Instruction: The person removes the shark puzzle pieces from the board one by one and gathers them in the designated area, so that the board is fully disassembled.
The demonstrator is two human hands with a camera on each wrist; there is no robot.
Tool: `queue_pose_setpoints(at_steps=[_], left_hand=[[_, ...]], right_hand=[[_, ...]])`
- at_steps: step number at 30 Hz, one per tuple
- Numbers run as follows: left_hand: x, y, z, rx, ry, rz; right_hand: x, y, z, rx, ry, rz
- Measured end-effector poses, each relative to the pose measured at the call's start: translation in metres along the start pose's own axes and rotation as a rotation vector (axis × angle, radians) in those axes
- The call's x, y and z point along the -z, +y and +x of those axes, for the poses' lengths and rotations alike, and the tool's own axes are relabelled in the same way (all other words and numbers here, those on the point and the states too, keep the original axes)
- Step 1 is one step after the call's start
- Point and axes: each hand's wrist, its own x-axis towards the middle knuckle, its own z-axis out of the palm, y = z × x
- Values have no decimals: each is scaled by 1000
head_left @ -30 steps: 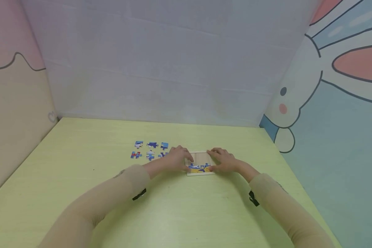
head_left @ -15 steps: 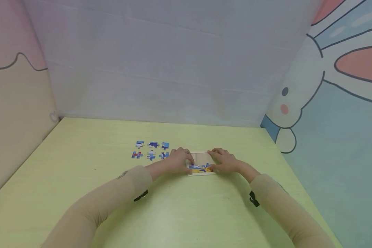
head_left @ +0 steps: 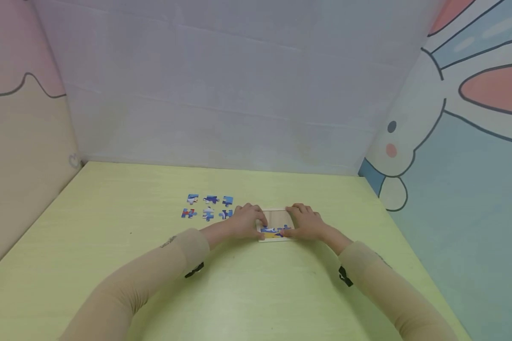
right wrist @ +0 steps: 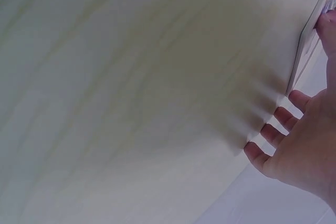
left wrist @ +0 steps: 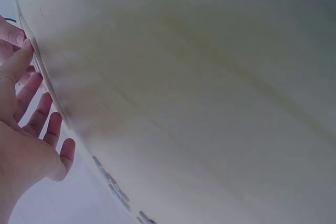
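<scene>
A small wooden puzzle tray (head_left: 276, 218) lies flat on the yellow-green table (head_left: 247, 284), with a row of blue and yellow pieces (head_left: 273, 231) fitted along its near edge. My left hand (head_left: 246, 220) rests against the tray's left side with relaxed fingers. In the left wrist view, the left hand (left wrist: 21, 129) has straight fingers lying along the tray edge (left wrist: 44, 74). My right hand (head_left: 305, 221) rests on the tray's right side, its thumb on the fitted pieces. In the right wrist view, the right hand (right wrist: 304, 145) touches the table beside the tray edge (right wrist: 310, 40).
Several loose blue puzzle pieces (head_left: 208, 207) lie in two rows left of the tray, close to my left hand, and show edge-on as loose pieces (left wrist: 113, 187) in the left wrist view. Walls close in the table at the back and on both sides.
My right hand and forearm have slid slightly left, so the thumb now covers more of the fitted row. The left hand and tray have stayed in place.
</scene>
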Motion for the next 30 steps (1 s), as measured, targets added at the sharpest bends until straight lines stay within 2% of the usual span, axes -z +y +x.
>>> queue_pose_setpoints(at_steps=[21, 30], left_hand=[[-2, -3, 2, 17, 12, -31], [-3, -2, 4, -39, 5, -75]], right_hand=[[-3, 0, 6, -9, -8, -13], [-4, 3, 5, -18, -8, -11]])
